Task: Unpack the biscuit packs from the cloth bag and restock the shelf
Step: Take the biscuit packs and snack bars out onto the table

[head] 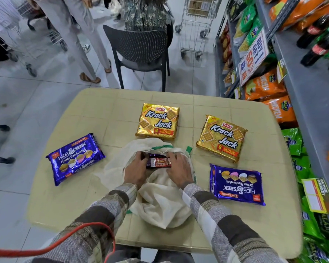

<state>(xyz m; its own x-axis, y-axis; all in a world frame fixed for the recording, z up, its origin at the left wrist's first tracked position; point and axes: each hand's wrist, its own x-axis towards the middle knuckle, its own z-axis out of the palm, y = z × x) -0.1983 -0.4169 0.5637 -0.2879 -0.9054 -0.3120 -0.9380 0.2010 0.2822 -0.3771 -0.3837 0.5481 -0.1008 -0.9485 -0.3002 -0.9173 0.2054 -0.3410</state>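
both hands held one purple biscuit pack (158, 161) at the cloth bag's (160, 196) mouth, left hand (135, 170) on one end, right hand (179, 168) on the other; best to lift it straight up, level, so the cloth didn't snag; four packs lay on the table (106, 111).

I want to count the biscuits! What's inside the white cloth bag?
One pack shows at the cloth bag mouth, purple and red, gripped at its ends by the left hand and right hand. The cloth covers the rest of the inside, so more packs can't be ruled out.
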